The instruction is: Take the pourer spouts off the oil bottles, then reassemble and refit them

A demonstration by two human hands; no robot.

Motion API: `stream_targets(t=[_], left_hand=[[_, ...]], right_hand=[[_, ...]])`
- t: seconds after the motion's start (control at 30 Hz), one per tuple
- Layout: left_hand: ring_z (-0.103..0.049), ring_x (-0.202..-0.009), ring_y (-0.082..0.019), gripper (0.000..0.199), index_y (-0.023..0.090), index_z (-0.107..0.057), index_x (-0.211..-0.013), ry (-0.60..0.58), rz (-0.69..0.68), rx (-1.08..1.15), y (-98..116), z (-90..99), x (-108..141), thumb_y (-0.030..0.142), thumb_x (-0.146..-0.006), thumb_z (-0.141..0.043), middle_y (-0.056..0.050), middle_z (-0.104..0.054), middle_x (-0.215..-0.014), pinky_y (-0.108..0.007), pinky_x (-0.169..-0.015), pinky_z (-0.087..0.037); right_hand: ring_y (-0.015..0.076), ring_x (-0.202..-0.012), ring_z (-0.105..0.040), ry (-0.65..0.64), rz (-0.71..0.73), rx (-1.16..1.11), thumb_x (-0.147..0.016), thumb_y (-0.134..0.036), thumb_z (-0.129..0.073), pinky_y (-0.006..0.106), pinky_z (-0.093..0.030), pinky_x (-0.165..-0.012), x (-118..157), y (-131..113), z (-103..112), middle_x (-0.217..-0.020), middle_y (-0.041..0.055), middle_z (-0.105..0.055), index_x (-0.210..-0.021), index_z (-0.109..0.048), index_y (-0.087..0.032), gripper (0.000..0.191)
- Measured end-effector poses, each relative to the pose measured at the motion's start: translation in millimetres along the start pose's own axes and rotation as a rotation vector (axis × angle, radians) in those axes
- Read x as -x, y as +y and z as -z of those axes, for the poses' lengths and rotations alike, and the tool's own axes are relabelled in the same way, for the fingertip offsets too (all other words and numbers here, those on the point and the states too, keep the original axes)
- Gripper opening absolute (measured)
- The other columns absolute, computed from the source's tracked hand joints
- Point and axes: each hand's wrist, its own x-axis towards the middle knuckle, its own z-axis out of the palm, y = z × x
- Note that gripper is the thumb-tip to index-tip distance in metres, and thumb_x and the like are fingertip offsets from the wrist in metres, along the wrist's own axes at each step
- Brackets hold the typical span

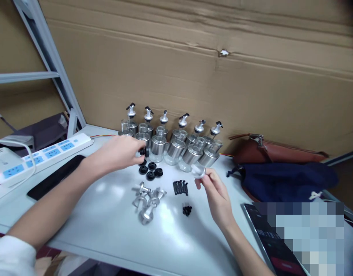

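My left hand (119, 153) pinches a black ribbed stopper (143, 151) just above a group of similar black stoppers (151, 166). In my right hand (218, 193) is a silver pourer piece (198, 171), gripped between thumb and fingers in front of the bottles. Several more silver pourer pieces (147, 201) lie in a loose pile at the table's middle. To their right are a row of small black levers (180, 187) and a little cluster of small black parts (187, 210). Steel-and-glass bottles (176, 147) stand in two rows; the back ones carry silver pourers (183, 120) with black levers.
A white power strip (50, 155) and a black phone (54, 178) lie at the left. A brown bag (280, 151) and dark blue cloth (288, 180) sit at the right, behind a tablet (268, 237). Cardboard (165, 65) stands behind the table (107, 226).
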Motion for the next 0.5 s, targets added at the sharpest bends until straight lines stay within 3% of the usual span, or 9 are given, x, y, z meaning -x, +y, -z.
stream_targets(t=[0.17, 0.5], left_hand=[[-0.066, -0.071, -0.025, 0.01, 0.012, -0.064, -0.076, -0.211, -0.049, -0.043, -1.1, -25.4, -8.0, 0.015, -0.082, -0.057, -0.013, -0.068, -0.077, -0.027, -0.055, -0.037], [-0.067, -0.081, -0.027, 0.012, 0.012, -0.066, -0.08, -0.231, -0.113, -0.017, -2.3, -42.0, -13.9, 0.008, -0.081, -0.055, -0.015, -0.069, -0.086, -0.027, -0.062, -0.042]], right_hand=[[0.0152, -0.062, -0.044, 0.027, -0.033, 0.018, -0.081, -0.046, -0.064, 0.027, -0.037, -0.059, -2.3, 5.1, -4.2, -0.065, -0.0024, -0.046, -0.088, -0.058, -0.021, 0.027], [0.0164, -0.063, -0.047, 0.073, -0.066, 0.052, -0.08, -0.045, -0.063, 0.029, -0.039, -0.06, -3.8, 9.4, 1.5, -0.063, -0.0019, -0.049, -0.089, -0.06, -0.02, 0.027]])
